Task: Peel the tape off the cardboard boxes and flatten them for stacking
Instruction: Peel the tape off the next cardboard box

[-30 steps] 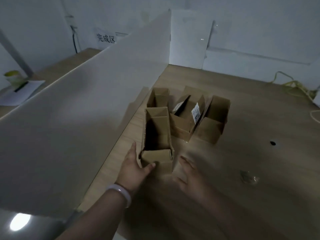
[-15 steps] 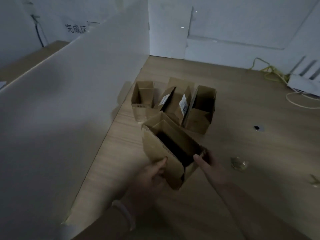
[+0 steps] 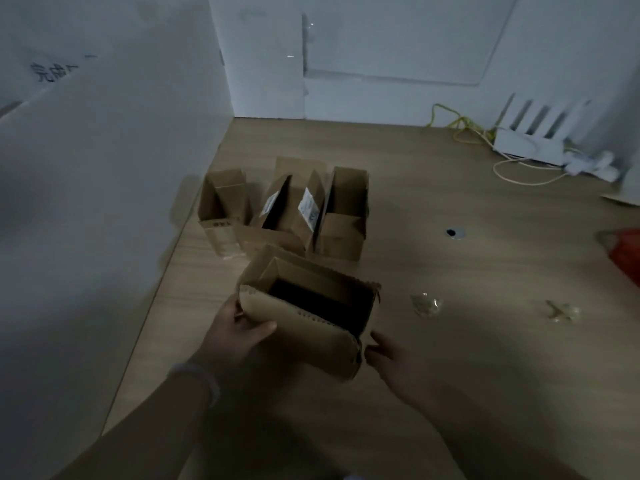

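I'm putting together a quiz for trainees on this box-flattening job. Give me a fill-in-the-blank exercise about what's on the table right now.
The left hand grips the held box, whose top is ___.
Behind it, ___ more boxes stand on the table.
Two crumpled tape wads lie on the held box's ___ side.
Missing words: open; three; right.

A pale bangle (image 3: 195,377) rings the left wrist.
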The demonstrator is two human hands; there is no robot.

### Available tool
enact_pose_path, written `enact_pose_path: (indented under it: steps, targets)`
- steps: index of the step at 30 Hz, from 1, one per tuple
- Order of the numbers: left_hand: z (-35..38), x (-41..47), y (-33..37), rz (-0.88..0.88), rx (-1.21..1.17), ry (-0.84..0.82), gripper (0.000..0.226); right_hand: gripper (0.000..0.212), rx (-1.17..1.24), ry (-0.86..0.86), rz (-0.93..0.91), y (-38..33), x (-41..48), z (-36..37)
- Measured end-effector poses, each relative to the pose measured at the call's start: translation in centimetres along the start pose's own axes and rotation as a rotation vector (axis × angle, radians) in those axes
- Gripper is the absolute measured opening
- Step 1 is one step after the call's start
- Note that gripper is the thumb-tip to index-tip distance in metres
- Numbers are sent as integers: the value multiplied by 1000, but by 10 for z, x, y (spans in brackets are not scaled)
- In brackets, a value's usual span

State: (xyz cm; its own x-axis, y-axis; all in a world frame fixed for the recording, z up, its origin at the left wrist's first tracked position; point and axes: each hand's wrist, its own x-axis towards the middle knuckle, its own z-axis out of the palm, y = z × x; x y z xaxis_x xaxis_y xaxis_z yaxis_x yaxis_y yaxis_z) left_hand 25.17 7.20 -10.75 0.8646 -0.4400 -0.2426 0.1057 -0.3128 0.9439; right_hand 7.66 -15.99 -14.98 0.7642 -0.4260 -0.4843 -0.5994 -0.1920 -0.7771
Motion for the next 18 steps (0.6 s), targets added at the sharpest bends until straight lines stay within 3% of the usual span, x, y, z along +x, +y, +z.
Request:
enact_pose_path:
  steps: [4, 8, 11, 14, 18]
  targets:
    - [24, -19, -13, -33, 25, -64, 59, 74, -9, -60, -92, 22, -17, -4]
    - [54, -32, -6, 51, 49, -96, 52, 85, 100, 81, -143, 44, -20, -28]
    - [82, -42, 15, 106, 39, -108, 58, 62, 163, 190, -183, 55, -29, -60]
    - [114, -55, 42, 121, 72, -71, 72, 58, 334, 283, -180, 62, -45, -96]
    - [158, -78, 79, 57, -128, -27, 79, 51, 555, 420, -143, 70, -66, -146]
